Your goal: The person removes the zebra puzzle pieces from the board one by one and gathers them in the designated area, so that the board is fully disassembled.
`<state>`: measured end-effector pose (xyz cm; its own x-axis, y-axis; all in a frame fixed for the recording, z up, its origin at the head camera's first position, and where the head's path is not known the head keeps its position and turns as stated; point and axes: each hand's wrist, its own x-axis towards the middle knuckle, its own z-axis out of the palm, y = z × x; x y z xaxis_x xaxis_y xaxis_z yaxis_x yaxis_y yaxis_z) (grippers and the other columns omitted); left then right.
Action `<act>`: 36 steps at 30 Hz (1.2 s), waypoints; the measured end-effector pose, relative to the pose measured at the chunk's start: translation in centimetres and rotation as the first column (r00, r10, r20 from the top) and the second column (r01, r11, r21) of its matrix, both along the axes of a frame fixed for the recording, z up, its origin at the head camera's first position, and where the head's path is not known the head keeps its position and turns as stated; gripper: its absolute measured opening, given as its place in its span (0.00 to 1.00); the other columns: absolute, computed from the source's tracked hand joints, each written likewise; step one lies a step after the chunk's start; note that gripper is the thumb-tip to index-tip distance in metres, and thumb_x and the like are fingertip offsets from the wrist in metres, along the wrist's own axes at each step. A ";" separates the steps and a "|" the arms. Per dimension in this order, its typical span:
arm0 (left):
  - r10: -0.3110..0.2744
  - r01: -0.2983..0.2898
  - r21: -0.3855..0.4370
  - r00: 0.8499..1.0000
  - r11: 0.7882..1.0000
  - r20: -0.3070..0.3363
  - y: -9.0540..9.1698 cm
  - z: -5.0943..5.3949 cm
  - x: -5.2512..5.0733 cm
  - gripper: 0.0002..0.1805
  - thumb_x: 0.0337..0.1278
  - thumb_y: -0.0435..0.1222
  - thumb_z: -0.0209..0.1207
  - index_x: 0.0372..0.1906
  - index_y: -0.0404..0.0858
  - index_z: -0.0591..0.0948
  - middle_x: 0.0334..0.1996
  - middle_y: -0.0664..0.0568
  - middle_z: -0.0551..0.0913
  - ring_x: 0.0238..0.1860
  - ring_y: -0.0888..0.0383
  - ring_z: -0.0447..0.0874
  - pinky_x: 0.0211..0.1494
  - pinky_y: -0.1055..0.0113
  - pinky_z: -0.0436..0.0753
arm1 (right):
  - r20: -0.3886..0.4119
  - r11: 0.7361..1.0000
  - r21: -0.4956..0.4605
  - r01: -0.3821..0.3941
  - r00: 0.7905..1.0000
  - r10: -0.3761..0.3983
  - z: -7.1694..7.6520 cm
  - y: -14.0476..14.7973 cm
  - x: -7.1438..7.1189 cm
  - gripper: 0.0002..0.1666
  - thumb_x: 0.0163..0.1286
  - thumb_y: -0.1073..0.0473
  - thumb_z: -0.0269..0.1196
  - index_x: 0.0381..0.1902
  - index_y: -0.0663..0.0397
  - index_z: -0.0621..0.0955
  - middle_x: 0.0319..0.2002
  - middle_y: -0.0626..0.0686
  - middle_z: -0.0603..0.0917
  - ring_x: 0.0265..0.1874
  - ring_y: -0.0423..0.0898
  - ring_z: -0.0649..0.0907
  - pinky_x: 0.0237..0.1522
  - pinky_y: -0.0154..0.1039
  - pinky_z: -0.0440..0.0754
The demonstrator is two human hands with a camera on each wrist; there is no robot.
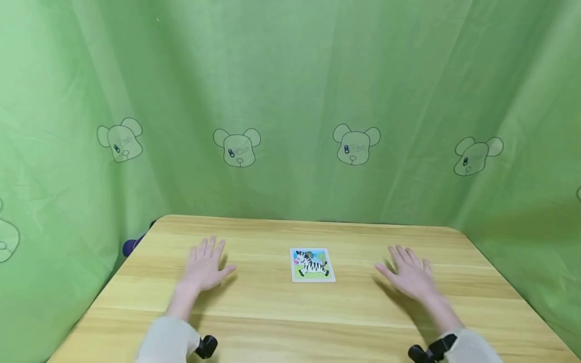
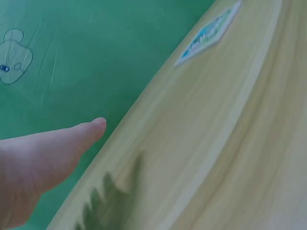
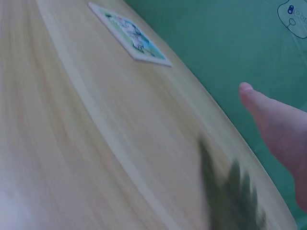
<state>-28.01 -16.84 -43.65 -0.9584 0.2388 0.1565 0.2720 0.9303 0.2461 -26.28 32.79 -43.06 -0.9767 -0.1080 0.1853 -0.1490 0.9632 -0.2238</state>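
A square zebra picture (image 1: 312, 265) with a pale border lies flat on the wooden table (image 1: 290, 307), between the two hands. To its left, the left hand (image 1: 205, 267) hovers over the tabletop with fingers spread and straight, palm down. On the other side, the right hand (image 1: 410, 275) is held the same way, its thumb pointing inward. Neither hand touches the picture. Each wrist view shows a thumb and a hand's shadow on the wood, with the picture (image 2: 208, 34) farther off; in the right wrist view the picture (image 3: 132, 36) appears at the top.
A green curtain (image 1: 295, 75) printed with bear heads hangs behind the table and along both sides. Something purple (image 1: 129, 247) pokes out beyond the table's left edge. Black wrist devices (image 1: 206, 347) are worn at the sleeves.
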 end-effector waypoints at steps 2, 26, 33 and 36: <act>-0.018 0.017 0.027 1.000 0.999 0.014 1.1 0.1 -0.3 0.45 0.60 0.58 0.49 0.71 0.32 0.50 0.70 0.34 0.45 0.70 0.37 0.39 0.69 0.41 0.40 | -0.017 0.998 -0.062 -0.033 0.999 0.032 0.0 -0.9 -0.3 0.49 0.68 0.33 0.46 0.68 0.70 0.55 0.67 0.72 0.53 0.65 0.70 0.51 0.60 0.71 0.41; -0.165 0.111 0.351 0.978 0.930 0.129 14.7 -2.5 -1.2 0.47 0.47 0.52 0.65 0.67 0.31 0.62 0.62 0.39 0.69 0.63 0.44 0.65 0.67 0.49 0.59 | 0.099 0.820 -0.561 -0.112 0.975 0.201 -3.7 -11.5 -3.0 0.45 0.57 0.54 0.67 0.64 0.74 0.61 0.62 0.70 0.66 0.63 0.65 0.62 0.65 0.57 0.54; -0.228 0.178 0.324 0.966 0.929 0.123 15.2 -2.9 -0.4 0.44 0.47 0.49 0.65 0.66 0.31 0.63 0.62 0.40 0.68 0.65 0.44 0.62 0.68 0.45 0.52 | 0.074 0.823 -0.550 -0.144 0.973 0.219 -4.0 -12.0 -2.2 0.42 0.56 0.57 0.67 0.63 0.73 0.64 0.61 0.69 0.68 0.63 0.65 0.63 0.65 0.58 0.54; -0.241 0.191 0.326 0.963 0.926 0.122 15.0 -2.9 -0.3 0.44 0.48 0.49 0.65 0.66 0.31 0.63 0.63 0.40 0.68 0.65 0.44 0.61 0.69 0.46 0.52 | 0.075 0.825 -0.547 -0.143 0.973 0.219 -4.0 -12.1 -1.8 0.42 0.56 0.57 0.68 0.63 0.73 0.64 0.61 0.69 0.68 0.63 0.64 0.63 0.65 0.58 0.54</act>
